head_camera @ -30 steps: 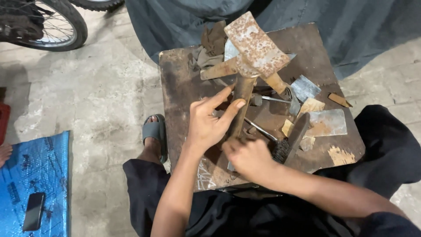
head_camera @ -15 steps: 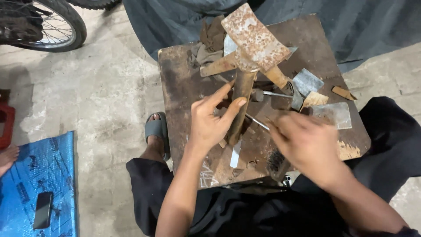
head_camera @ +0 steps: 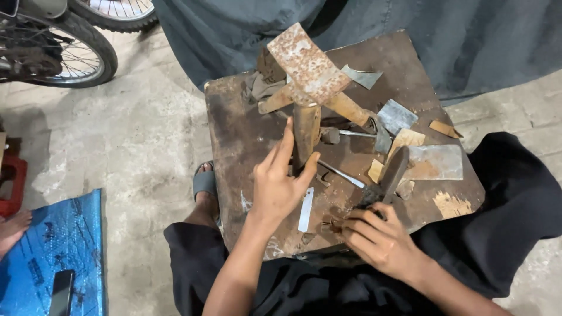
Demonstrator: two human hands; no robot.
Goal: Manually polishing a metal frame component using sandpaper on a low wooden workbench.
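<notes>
Hands at work over a low, dark, stained counter [head_camera: 234, 134], seen from above. Left hand [head_camera: 280, 186] has its fingers spread and raised, its thumb tip touching the lower end of an upright brown metal stake [head_camera: 305, 133]; it grips nothing. Right hand [head_camera: 374, 235] lies at the near edge of the counter with its fingers curled around the handle end of a dark hammer [head_camera: 391, 175], whose shaft slants up and away toward the scraps. A rusty plate [head_camera: 307, 63] sits tilted on top of the stake, with a rusty bar [head_camera: 328, 102] crossing just beneath it. A narrow pale metal strip [head_camera: 305, 209] lies flat on the counter between the two hands, just right of the left palm. A thin steel rod [head_camera: 341, 174] lies at a slant near the base of the stake. Sheet-metal offcuts [head_camera: 436, 162], grey and tan, are scattered over the right half of the counter, near the hammer's far end. The person's foot in a sandal [head_camera: 205, 182] rests on the concrete floor [head_camera: 129, 140] just left of the counter. A bicycle wheel [head_camera: 55, 50] stands at upper left. A blue sheet [head_camera: 52, 246] lies at lower left with a dark phone [head_camera: 60, 291] on it.
</notes>
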